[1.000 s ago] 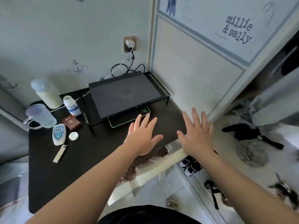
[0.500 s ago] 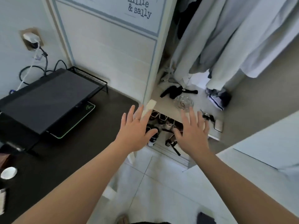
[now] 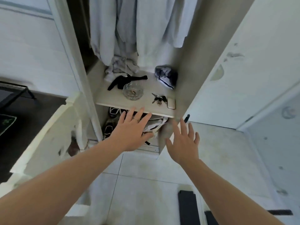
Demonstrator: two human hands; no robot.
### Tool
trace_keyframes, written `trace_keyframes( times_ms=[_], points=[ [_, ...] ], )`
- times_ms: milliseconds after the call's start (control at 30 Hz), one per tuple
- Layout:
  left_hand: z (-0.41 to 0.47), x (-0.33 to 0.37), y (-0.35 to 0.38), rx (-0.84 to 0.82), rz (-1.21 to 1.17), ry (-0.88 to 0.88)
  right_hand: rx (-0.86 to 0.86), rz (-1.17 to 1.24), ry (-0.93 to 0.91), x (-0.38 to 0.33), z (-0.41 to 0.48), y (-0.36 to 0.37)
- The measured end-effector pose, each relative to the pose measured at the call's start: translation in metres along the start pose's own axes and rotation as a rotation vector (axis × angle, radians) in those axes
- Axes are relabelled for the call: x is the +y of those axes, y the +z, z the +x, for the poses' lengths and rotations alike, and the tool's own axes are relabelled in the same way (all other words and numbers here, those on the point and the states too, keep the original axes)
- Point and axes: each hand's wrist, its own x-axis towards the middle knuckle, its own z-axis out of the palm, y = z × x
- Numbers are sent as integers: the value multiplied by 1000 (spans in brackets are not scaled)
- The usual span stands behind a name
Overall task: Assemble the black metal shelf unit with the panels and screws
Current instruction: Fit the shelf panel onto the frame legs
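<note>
My left hand and my right hand are both stretched out in front of me with fingers spread, palms down, holding nothing. They hover in front of an open wardrobe. Flat black panels lie on the tiled floor at the bottom right, partly hidden by my right forearm. A corner of the black wire stand on the dark desk shows at the far left edge.
The wardrobe shelf carries a glass ashtray, a bunch of keys, a phone, black socks and a cap. Light clothes hang above. Shoes sit below. A white door stands at the right.
The view has swung right, away from the desk and laptop stand, to the open wardrobe and floor. Both hands stayed spread and empty in front of me.
</note>
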Motion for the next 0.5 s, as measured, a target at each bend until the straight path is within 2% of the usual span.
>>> trace_keyframes(
  times_ms=[100, 267, 400, 500],
  points=[
    [43, 8, 64, -5, 105, 100, 5, -1, -6, 36, 28, 63],
    [116, 17, 215, -69, 326, 245, 77, 0, 92, 118, 74, 206],
    [153, 39, 293, -34, 291, 215, 120, -32, 157, 175, 78, 288],
    [151, 64, 318, 37, 258, 204, 170, -41, 209, 207, 50, 314]
  ],
)
